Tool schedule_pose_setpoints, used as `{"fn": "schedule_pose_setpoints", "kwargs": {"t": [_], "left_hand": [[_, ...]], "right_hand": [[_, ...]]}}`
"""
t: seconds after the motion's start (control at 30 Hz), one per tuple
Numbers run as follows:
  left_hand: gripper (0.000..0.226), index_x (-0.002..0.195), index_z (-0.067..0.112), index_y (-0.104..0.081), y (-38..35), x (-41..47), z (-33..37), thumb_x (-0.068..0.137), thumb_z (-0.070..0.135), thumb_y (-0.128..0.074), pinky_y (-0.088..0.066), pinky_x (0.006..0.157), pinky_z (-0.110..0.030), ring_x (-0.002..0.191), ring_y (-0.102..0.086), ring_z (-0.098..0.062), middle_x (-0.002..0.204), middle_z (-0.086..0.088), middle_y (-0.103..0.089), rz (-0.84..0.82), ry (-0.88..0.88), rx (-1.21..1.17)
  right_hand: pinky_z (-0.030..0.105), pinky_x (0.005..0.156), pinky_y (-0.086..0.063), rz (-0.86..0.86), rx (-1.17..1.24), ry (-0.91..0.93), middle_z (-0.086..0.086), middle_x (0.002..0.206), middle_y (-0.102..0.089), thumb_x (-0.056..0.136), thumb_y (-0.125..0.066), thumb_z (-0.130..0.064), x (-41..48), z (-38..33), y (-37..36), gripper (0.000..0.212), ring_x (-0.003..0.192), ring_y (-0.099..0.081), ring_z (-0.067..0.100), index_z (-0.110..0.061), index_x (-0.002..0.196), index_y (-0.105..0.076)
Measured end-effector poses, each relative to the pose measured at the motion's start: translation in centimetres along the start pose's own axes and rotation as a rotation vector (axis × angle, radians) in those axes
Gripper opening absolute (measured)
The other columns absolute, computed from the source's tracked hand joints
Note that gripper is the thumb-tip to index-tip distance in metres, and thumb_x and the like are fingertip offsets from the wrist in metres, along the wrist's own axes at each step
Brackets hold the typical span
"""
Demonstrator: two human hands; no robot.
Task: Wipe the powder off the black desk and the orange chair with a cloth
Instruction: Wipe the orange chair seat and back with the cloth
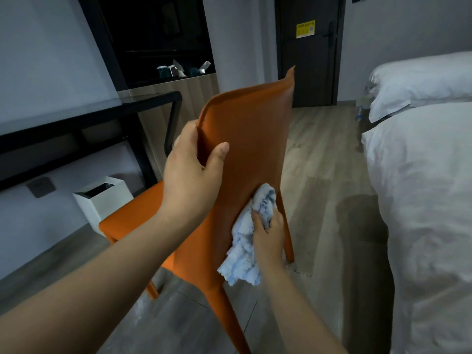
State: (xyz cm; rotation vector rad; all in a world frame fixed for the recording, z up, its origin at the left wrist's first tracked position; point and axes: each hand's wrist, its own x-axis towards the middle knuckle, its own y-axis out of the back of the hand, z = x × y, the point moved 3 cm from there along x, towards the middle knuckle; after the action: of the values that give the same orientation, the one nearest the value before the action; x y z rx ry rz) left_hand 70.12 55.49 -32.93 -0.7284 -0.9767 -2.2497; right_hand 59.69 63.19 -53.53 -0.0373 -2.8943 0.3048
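The orange chair [251, 129] stands in the middle of the view with the rear of its backrest toward me. My left hand [190, 172] grips the backrest's left edge, thumb on the rear face and fingers wrapped behind. My right hand [268, 233] holds a crumpled light blue cloth [242, 254] against the lower rear of the backrest. The black desk [76, 123] runs along the wall at the left, beyond the chair. White powder lies scattered on the floor by the chair's near-left leg.
A white waste bin [102, 198] sits under the desk beside the chair seat. A bed with white bedding [421, 187] fills the right side. A dark door [309, 49] stands at the back, and wooden floor runs between chair and bed.
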Motion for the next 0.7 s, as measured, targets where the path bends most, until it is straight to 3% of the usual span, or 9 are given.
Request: {"fn": "schedule_pose_setpoints", "kwargs": {"t": [0.07,0.17,0.3,0.37,0.5,0.7], "left_hand": [[0.017,0.110,0.038,-0.041,-0.1,0.0,0.0,0.097,0.033,-0.051,-0.042,0.071,-0.013,0.089,-0.056,0.002,0.104,0.011,-0.057,0.002,-0.004,0.010],[0.016,0.110,0.036,-0.040,-0.3,-0.1,0.0,0.098,0.033,-0.050,-0.042,0.069,-0.015,0.088,-0.056,-0.002,0.104,0.007,-0.056,0.008,-0.002,0.020],[0.015,0.110,0.033,-0.040,-0.6,-0.2,0.0,0.098,0.032,-0.050,-0.043,0.067,-0.016,0.085,-0.057,-0.005,0.103,0.002,-0.057,0.024,0.003,0.016],[0.014,0.109,0.033,-0.041,-0.6,-0.2,0.0,0.098,0.032,-0.050,-0.044,0.068,-0.018,0.085,-0.057,-0.005,0.102,0.002,-0.057,0.019,0.017,0.010],[0.014,0.108,0.032,-0.042,-0.4,-0.1,0.2,0.097,0.033,-0.050,-0.044,0.066,-0.019,0.083,-0.057,-0.007,0.101,0.001,-0.056,0.009,0.026,0.024],[0.014,0.107,0.035,-0.040,-0.4,-0.2,0.4,0.097,0.034,-0.050,-0.040,0.063,-0.016,0.079,-0.056,-0.005,0.096,0.006,-0.055,0.004,0.037,0.047]], "right_hand": [[0.005,0.083,-0.042,0.001,-0.028,-0.031,-0.006,0.117,-0.055,0.095,-0.060,-0.026,-0.2,1.4,-0.1,0.034,0.106,-0.054,-0.001,-0.020,0.127,-0.051],[0.016,0.087,-0.049,-0.007,-0.079,-0.070,0.004,0.113,-0.057,0.095,-0.060,-0.023,-0.4,3.3,-0.1,0.028,0.104,-0.058,0.012,-0.010,0.120,-0.055],[0.009,0.077,-0.047,-0.056,-0.135,-0.133,0.004,0.109,-0.058,0.096,-0.059,-0.019,-0.5,5.1,0.0,0.021,0.099,-0.059,0.012,-0.011,0.115,-0.057],[0.016,0.078,-0.050,-0.085,-0.095,-0.196,0.003,0.101,-0.065,0.096,-0.058,-0.015,-0.6,6.0,0.4,0.009,0.095,-0.064,0.015,-0.016,0.104,-0.062],[0.036,0.085,-0.055,-0.048,-0.067,-0.342,0.000,0.089,-0.072,0.094,-0.056,-0.010,-0.5,6.6,1.9,0.016,0.088,-0.068,0.016,-0.020,0.093,-0.068],[0.024,0.063,-0.050,0.071,0.052,-0.148,-0.005,0.069,-0.066,0.095,-0.057,-0.020,3.3,-1.6,4.5,0.016,0.070,-0.065,0.013,-0.017,0.081,-0.064]]}}
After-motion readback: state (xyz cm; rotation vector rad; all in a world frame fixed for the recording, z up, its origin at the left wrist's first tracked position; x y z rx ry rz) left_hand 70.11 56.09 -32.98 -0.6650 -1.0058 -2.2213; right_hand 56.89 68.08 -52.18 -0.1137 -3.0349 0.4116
